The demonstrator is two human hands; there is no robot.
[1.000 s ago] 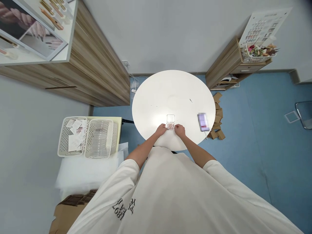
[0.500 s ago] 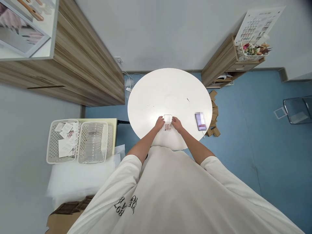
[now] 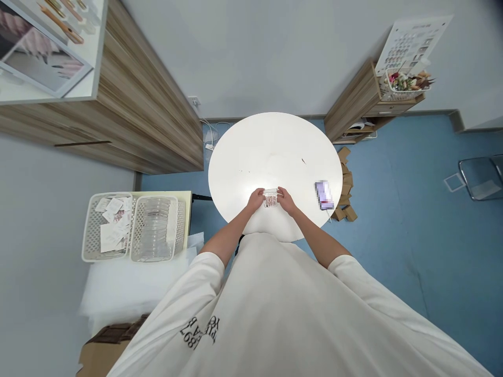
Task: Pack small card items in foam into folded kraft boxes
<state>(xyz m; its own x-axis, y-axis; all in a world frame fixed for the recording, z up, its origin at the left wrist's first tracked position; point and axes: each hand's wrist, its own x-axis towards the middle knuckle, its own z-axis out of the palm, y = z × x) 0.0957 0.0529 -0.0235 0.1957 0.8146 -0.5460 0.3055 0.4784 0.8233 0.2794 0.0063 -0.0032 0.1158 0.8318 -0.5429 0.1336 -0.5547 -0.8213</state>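
A small clear plastic box [image 3: 270,201] with reddish-pink pieces that look like false nails sits at the near side of the white round table [image 3: 271,136]. Its hinged lid [image 3: 270,190] stands tilted up at the far side. My left hand [image 3: 257,200] grips the left edge of the box, fingers curled at the lid. On the opposite edge, my right hand [image 3: 285,200] holds the box in the same way. The fingertips are small in view, and the exact contact on the lid is hard to make out.
A blurred-out purple phone-like object [image 3: 324,195] lies on the table at the right. To the left, one white basket [image 3: 88,230] holds cards and another basket [image 3: 178,225] holds stacked clear plastic cases. Brown cartons [image 3: 347,183] stand on the floor beyond the table's right edge.
The lid lay opened out flat before and now looks tipped upward, so the box appears shorter. Both hands have stayed at its sides. The camera view has shifted slightly.
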